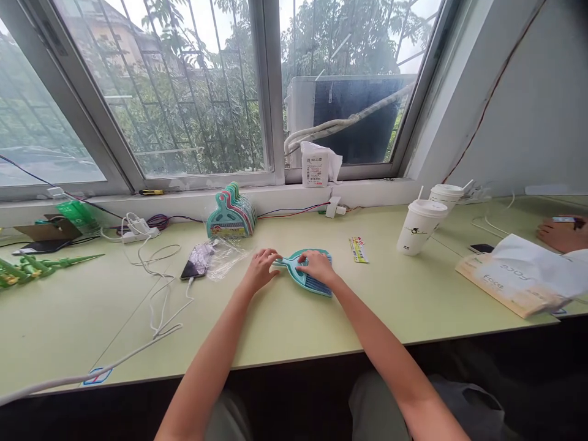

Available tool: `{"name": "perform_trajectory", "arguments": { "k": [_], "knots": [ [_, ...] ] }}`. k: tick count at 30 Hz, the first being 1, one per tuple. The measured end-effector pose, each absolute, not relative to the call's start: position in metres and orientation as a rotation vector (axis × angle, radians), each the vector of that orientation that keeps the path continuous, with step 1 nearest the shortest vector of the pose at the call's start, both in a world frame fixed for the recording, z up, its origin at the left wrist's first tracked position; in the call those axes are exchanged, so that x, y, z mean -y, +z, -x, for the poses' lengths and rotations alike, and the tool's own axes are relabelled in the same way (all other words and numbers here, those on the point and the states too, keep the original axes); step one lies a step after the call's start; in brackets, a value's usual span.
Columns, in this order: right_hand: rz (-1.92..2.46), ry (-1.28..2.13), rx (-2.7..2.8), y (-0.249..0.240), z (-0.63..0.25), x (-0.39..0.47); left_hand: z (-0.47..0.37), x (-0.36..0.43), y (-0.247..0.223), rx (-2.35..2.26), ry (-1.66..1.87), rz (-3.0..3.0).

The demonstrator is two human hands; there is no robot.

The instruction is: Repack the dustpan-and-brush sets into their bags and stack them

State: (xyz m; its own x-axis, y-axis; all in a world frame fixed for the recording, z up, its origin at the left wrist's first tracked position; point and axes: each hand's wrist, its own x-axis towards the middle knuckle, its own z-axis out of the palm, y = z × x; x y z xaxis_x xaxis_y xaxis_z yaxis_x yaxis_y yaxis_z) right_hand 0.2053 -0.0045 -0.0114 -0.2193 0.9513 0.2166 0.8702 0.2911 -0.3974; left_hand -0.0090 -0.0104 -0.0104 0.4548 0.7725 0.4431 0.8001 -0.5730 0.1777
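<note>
Dustpan: We see a blue-green dustpan (297, 279) lying on the pale green counter (285, 334). Its handle points left and its wide end points right.
Brush: We see a small brush (320, 285) with blue bristles lying on the dustpan.
Left hand: We see the left hand (263, 268) at the handle end of the dustpan. Its fingers are half bent, and we cannot tell if it has a tight hold.
Right hand: We see the right hand (316, 266) over the dustpan, with bent fingers touching the brush. We cannot tell if it grips it or just rests there.
Row of sets: Behind the dustpan and to its left, we see more pans and brushes (229, 215) standing close together.
Card: Just right of the dustpan, we see a small yellow card (358, 250).
Phone: Left of the dustpan, we see a phone (196, 262) with a white cord plugged in, and crinkly clear wrap (225, 260).
Cups: Well to the right of the dustpan, we see two white cups (420, 226) with lids and straws.
Packet: Farther right of the dustpan, we see a pale orange and white packet (500, 278).
Other person: Far right of the dustpan, we see another person's hand (558, 234).
</note>
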Motion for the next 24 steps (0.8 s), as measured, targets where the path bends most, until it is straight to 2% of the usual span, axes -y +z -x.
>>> {"name": "perform_trajectory", "arguments": {
  "k": [7,16,19,24],
  "knots": [
    [1.543,0.313,2.122,-0.016,-0.200,0.003,0.004,0.012,-0.017,1.119,-0.455,2.693],
    [1.614,0.271,2.164,-0.014,-0.193,0.000,0.003,0.006,-0.024,1.360,-0.399,2.688],
    [1.599,0.284,2.118,-0.016,-0.194,0.000,-0.004,0.010,-0.024,1.404,-0.690,2.617],
    [1.648,0.201,1.751,-0.014,-0.186,0.001,-0.029,0.020,-0.022,1.823,-1.771,2.567]
  ]
}}
